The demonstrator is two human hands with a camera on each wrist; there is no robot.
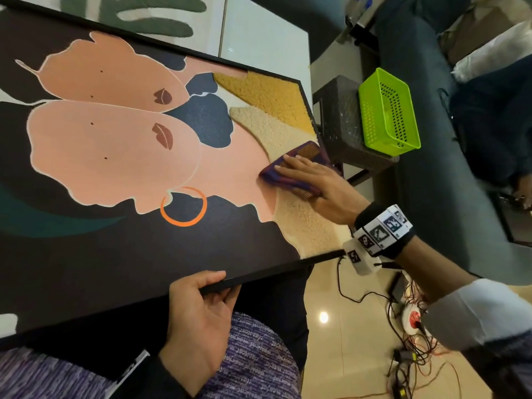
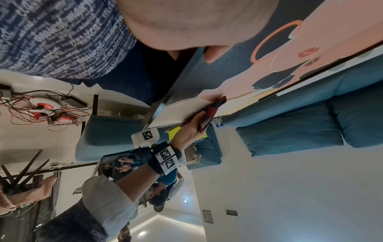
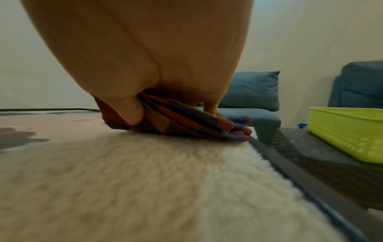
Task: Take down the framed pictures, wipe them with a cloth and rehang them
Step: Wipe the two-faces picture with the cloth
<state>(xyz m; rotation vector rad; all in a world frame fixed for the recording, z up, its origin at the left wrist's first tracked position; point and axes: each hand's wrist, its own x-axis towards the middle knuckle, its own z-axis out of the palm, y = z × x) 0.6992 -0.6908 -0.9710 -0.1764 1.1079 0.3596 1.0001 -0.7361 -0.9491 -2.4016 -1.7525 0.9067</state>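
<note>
A large framed picture [image 1: 115, 168] with pink faces on a dark ground lies tilted across my lap. My left hand [image 1: 218, 286] grips its near black frame edge [image 1: 259, 276], thumb on top and fingers underneath; its thumb [image 2: 215, 54] shows in the left wrist view. My right hand [image 1: 316, 182] lies flat on a folded purple and orange cloth [image 1: 305, 156], pressing it onto the cream textured patch [image 3: 145, 180] near the picture's right edge. In the right wrist view the cloth [image 3: 186, 124] sits under my palm and fingers.
A lime green basket [image 1: 385, 110] stands on a small dark table [image 1: 342, 125] just past the picture's right edge. A blue sofa [image 1: 431, 182] runs behind it. Cables and a power reel [image 1: 411, 321] lie on the floor. Another picture [image 1: 129, 18] lies beyond.
</note>
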